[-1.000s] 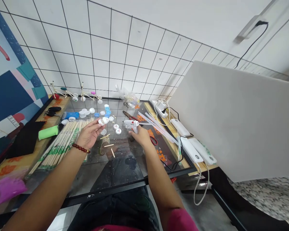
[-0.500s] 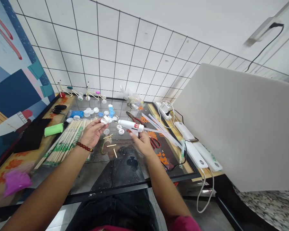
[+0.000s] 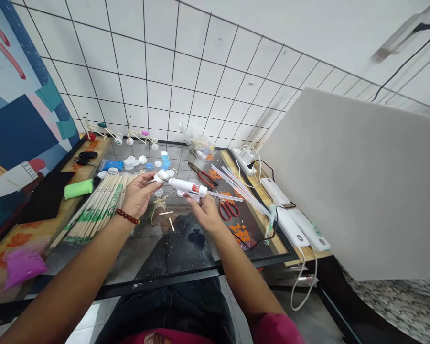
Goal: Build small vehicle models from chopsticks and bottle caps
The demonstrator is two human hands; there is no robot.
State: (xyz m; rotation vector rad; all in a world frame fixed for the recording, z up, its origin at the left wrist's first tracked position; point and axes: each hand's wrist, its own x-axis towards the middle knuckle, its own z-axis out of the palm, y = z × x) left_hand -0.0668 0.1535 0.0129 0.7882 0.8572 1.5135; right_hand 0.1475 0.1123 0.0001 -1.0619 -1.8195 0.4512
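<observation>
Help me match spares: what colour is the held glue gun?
The glue gun is white with a red patch; best view: head.

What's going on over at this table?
A person is working with both hands. The right hand holds a white glue gun, its nozzle pointed close to a small white piece pinched in the left hand; whether they touch, I can't tell. White and blue caps lie beyond the hands, wooden sticks beside the left arm, and red-handled pliers past the glue gun.
</observation>
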